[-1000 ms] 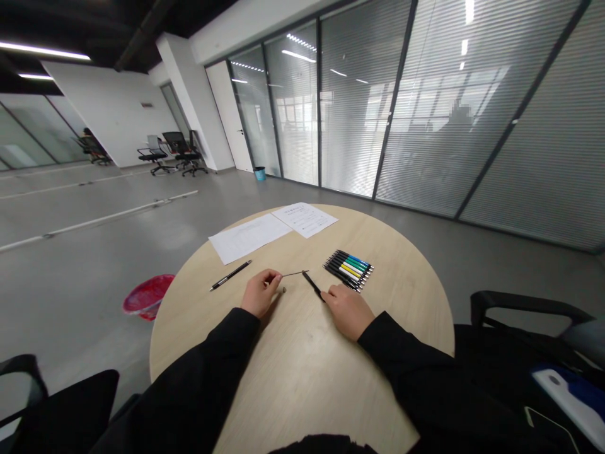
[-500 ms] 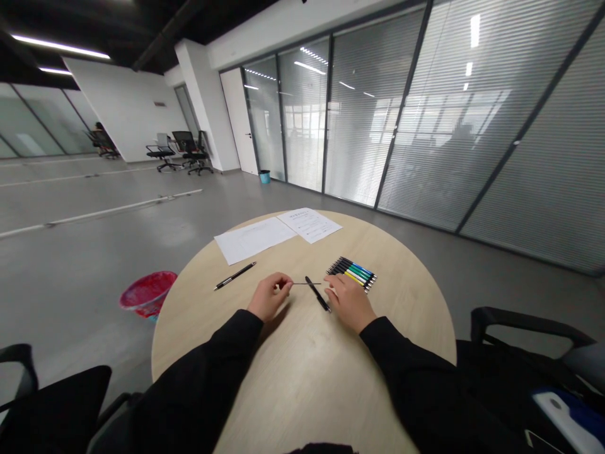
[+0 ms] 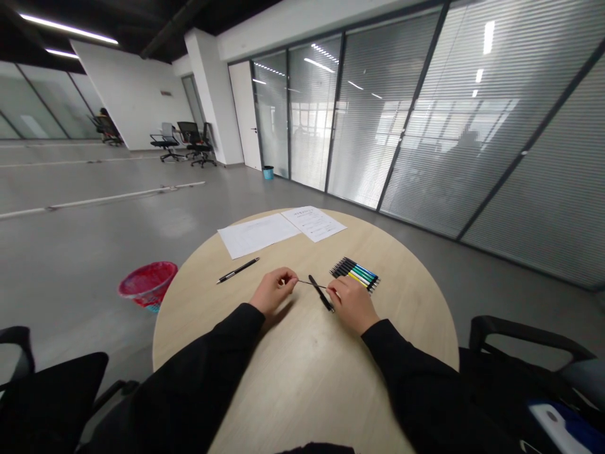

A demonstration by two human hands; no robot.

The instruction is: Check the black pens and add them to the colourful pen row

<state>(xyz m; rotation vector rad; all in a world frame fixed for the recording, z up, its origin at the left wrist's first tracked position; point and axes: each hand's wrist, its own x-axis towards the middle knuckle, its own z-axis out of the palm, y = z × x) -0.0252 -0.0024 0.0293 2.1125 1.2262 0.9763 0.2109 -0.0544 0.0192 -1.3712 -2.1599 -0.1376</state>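
Both black-sleeved forearms [image 3: 208, 359] lie angled inward across the desk [image 3: 302, 384]. The left hand [image 3: 271, 291] and right hand [image 3: 352, 305] pinch a thin refill [image 3: 312, 284] between them, each closed on one end. A black pen barrel [image 3: 321, 293] lies tilted just beside the right hand. Farther off lie a row of pens [image 3: 354, 275], a loose pen [image 3: 237, 270] and two papers [image 3: 283, 230].
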